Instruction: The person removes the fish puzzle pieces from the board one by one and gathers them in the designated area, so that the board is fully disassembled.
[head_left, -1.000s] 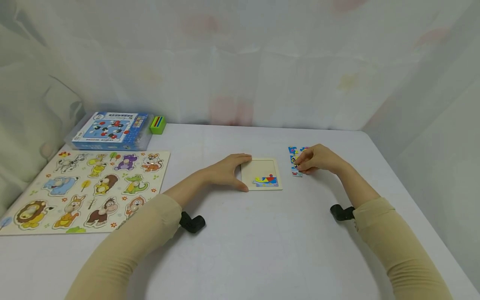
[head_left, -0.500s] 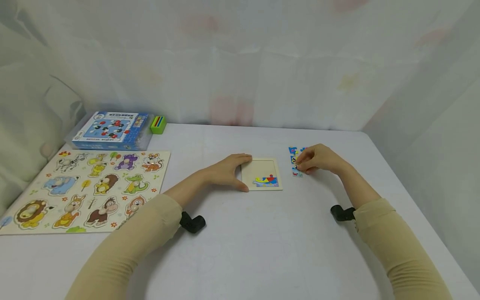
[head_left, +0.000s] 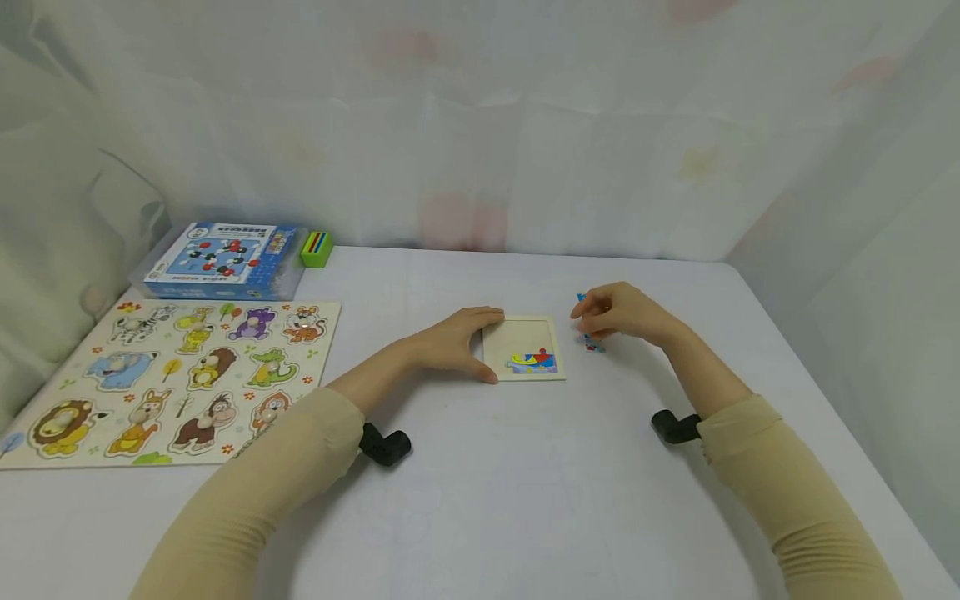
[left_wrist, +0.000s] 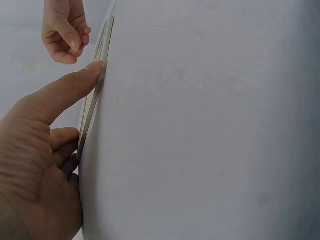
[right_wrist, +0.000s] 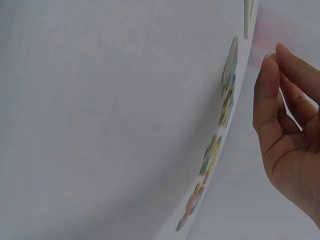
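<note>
My left hand [head_left: 450, 342] holds the left side of a small square wooden puzzle tray [head_left: 513, 335], thumb at its near corner and fingers at its far corner. In the left wrist view the thumb lies against the edge of that tray. Joined jigsaw pieces [head_left: 542, 362] in blue, yellow and red fill the tray's near right part. My right hand [head_left: 626, 312] is raised over loose jigsaw pieces [head_left: 593, 344] right of the tray, partly hiding them. Its thumb and fingertips are close together in the right wrist view, with no piece visible between them. There, loose pieces [right_wrist: 211, 155] lie in a row.
A large animal puzzle board [head_left: 168, 371] lies on the left of the white table [head_left: 487, 500]. Behind it is a blue box [head_left: 225, 260] with molecule pictures, beside a small green block-shaped item [head_left: 317, 249]. Pale curtain [head_left: 465, 125] hangs behind the table.
My right hand has shifted left and away from me over the loose pieces, leaving the near ones showing. My left hand and the tray have stayed put.
</note>
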